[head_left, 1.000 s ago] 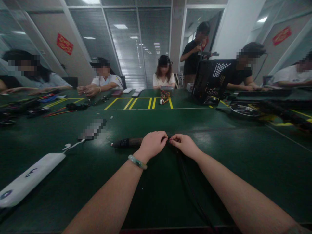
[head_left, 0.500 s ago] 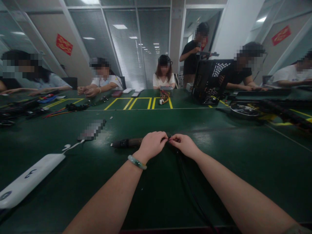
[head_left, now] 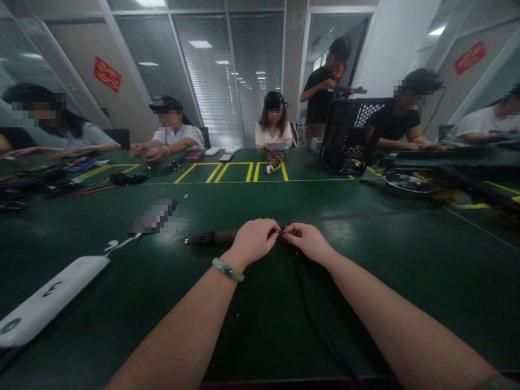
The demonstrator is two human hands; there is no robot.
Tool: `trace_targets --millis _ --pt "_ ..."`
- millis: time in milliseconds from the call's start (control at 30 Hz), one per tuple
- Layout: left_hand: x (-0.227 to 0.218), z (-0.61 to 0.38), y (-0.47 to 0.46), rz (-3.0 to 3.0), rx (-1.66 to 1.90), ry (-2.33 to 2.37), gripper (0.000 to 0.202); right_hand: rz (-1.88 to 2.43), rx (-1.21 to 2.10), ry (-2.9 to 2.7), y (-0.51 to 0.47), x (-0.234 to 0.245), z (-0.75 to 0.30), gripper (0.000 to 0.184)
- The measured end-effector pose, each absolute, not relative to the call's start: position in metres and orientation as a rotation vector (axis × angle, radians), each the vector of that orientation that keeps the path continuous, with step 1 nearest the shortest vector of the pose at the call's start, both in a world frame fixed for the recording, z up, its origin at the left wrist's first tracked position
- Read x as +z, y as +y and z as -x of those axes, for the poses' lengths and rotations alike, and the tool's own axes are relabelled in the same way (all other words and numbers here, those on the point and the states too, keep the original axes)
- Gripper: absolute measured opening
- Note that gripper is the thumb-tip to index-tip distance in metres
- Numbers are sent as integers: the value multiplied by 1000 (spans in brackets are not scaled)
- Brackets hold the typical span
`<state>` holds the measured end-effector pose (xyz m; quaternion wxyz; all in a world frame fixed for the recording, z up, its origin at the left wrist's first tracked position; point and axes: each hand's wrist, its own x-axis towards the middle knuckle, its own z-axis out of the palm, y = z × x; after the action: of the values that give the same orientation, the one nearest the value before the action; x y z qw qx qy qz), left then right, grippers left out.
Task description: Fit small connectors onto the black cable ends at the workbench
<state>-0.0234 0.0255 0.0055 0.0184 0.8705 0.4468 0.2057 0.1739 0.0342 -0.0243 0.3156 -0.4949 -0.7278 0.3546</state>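
My left hand [head_left: 257, 239] is closed in a pinch in front of a dark electric screwdriver [head_left: 222, 238] that lies on the green table [head_left: 268, 325]. The hand covers the tool's right part; its metal tip points left. Facing it, my right hand [head_left: 307, 242] pinches too, and the fingertips of both hands nearly meet. Something small and dark with a bright speck shows between them, too small to name. A black cable [head_left: 312, 303] starts near my right fingers and runs along the table to the front edge. A pale green bangle [head_left: 228, 270] circles my left wrist.
A white power strip [head_left: 57, 298] lies at the left, its cord leading towards a phone [head_left: 154, 216]. Black and coloured cables [head_left: 114, 181] lie farther left. A black computer case [head_left: 349, 135] and a round metal dish [head_left: 406, 184] stand at the right. Several people sit across the table.
Both hands stay in the same place. My fingertips have shifted very slightly, so a little more of the small thing between them shows.
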Motion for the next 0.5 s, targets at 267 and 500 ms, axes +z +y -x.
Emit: trace_targets --millis 267,500 --pt "8 22 22 -2683 619 1429 16 1293 967 -1899 37 -28 -175 18" --pt "10 20 22 -2642 598 1453 17 1315 972 -1902 36 -24 -174 19"
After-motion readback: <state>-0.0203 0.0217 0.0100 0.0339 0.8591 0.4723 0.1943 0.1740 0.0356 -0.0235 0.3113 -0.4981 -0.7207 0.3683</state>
